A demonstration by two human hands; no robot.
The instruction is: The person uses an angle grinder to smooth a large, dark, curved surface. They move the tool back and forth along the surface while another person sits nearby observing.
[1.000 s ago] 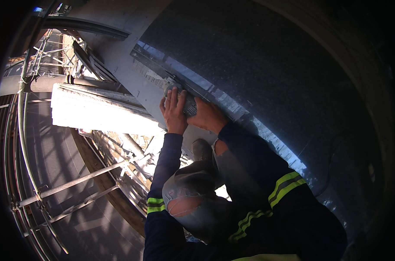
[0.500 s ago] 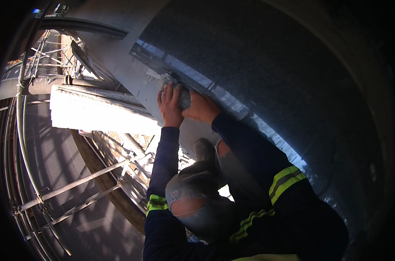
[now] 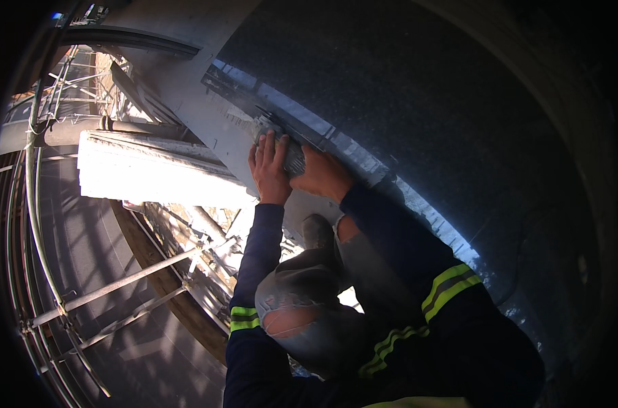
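Both my hands are closed around a dusty grey power tool [image 3: 295, 160], its body ridged, which looks like an angle grinder. My left hand [image 3: 270, 166] lies over its left side with the fingers pointing forward. My right hand [image 3: 322, 175] wraps its near right side. The tool's front end rests at or just above a pale, dusty ledge [image 3: 220, 129], beside the edge strip of a dark panel [image 3: 363, 75]. Scored marks show on the ledge ahead of the tool. Its working tip is hard to make out.
Left of the ledge stand scaffold poles [image 3: 112, 294] and a brightly sunlit board [image 3: 152, 170]. Below them is a grey surface crossed by shadows. My bent knee [image 3: 292, 319] and shoe [image 3: 317, 231] are close under my arms. Haze hangs near the ledge's far end.
My hands and the tool have shifted slightly back toward me and to the right along the panel's edge. Both hands keep their hold. My knee has moved a little left.
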